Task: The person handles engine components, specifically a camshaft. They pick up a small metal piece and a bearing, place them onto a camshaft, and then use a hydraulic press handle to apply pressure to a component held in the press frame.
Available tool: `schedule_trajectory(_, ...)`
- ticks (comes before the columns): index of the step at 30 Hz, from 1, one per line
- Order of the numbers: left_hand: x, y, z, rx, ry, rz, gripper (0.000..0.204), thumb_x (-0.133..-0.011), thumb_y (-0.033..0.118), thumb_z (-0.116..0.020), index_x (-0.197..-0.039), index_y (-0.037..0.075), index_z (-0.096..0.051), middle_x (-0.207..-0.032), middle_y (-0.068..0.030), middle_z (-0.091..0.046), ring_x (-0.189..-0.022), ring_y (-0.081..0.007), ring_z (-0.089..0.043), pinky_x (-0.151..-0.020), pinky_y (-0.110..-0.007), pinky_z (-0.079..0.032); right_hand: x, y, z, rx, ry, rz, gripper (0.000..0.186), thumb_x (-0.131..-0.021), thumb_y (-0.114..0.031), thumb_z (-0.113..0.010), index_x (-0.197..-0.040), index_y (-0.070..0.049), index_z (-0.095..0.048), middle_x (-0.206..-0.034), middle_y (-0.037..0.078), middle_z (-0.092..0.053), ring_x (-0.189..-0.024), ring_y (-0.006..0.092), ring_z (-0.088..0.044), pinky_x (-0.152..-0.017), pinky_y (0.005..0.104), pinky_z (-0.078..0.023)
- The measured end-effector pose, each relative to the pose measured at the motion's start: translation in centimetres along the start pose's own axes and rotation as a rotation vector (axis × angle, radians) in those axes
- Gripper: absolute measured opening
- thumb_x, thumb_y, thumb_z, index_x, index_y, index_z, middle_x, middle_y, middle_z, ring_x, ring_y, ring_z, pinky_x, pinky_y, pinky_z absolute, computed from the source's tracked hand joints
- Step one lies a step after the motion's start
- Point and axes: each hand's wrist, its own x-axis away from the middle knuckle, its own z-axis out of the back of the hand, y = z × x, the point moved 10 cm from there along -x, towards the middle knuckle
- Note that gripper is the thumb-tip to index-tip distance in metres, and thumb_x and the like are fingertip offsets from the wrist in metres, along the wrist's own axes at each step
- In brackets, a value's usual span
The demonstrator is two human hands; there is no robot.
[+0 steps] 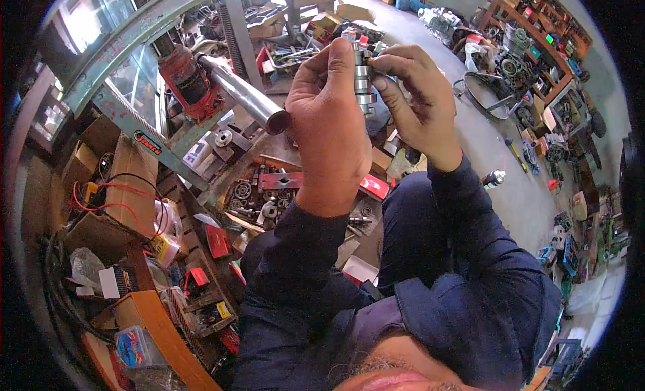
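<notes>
A short, shiny steel camshaft point(363, 83) with several lobes stands nearly upright between my two hands, in the upper middle of the head view. My left hand point(329, 119) is closed around its left side, with the thumb pointing up along it. On the other side, my right hand point(422, 99) has its bent fingers and thumb at the camshaft's upper right edge, the fingertips apparently touching it. Whether a smaller piece sits between those fingertips cannot be made out. The left hand hides part of the shaft.
Left of my hands stands a press frame point(151, 18) with a red bottle jack point(188, 82) and a thick steel rod point(245, 95) angled toward my left wrist. Loose metal parts point(269, 209) lie below. A cardboard box point(131, 183) is at left; a loaded shelf point(537, 55) stands far right.
</notes>
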Motion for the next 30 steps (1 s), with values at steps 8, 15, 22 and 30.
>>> schedule_trajectory(8,0.1,0.4,-0.1,-0.032,-0.014,-0.024,0.030,-0.094,0.025,-0.071,-0.103,-0.002,-0.062,-0.094,-0.0049,-0.066,-0.083,-0.0078,-0.060,-0.074,-0.020,-0.047,-0.2,-1.6,0.1,0.179,-0.013,0.068,0.025,-0.084,-0.008,-0.071,-0.108,-0.006,-0.068,-0.108,0.014,-0.065,-0.093,0.0317,-0.066,-0.080,0.0377,-0.054)
schedule_trajectory(15,0.2,0.2,-0.7,0.067,-0.018,-0.020,0.026,-0.093,0.021,-0.071,-0.102,-0.003,-0.062,-0.095,-0.0062,-0.068,-0.085,-0.0091,-0.062,-0.075,-0.020,-0.049,0.3,-0.9,0.6,0.161,-0.028,0.067,0.031,-0.082,-0.005,-0.072,-0.113,-0.008,-0.071,-0.108,0.013,-0.065,-0.095,0.0287,-0.066,-0.081,0.0353,-0.054)
schedule_trajectory(22,0.3,0.6,-0.5,0.044,-0.021,-0.027,0.025,-0.093,0.018,-0.072,-0.102,-0.004,-0.064,-0.096,-0.0074,-0.069,-0.086,-0.0102,-0.064,-0.076,-0.021,-0.050,0.2,-1.5,0.6,0.199,-0.035,0.130,0.032,-0.080,-0.006,-0.074,-0.112,-0.008,-0.072,-0.109,0.012,-0.066,-0.097,0.0278,-0.066,-0.082,0.0354,-0.054)
schedule_trajectory(30,0.3,1.1,-0.5,-0.015,-0.039,-0.064,0.025,-0.091,0.018,-0.073,-0.102,-0.003,-0.065,-0.096,-0.0071,-0.069,-0.086,-0.0102,-0.064,-0.076,-0.021,-0.049,-0.1,-1.6,0.5,0.213,-0.064,0.115,0.031,-0.080,-0.010,-0.075,-0.111,-0.008,-0.071,-0.109,0.012,-0.066,-0.098,0.0295,-0.067,-0.083,0.0361,-0.054)
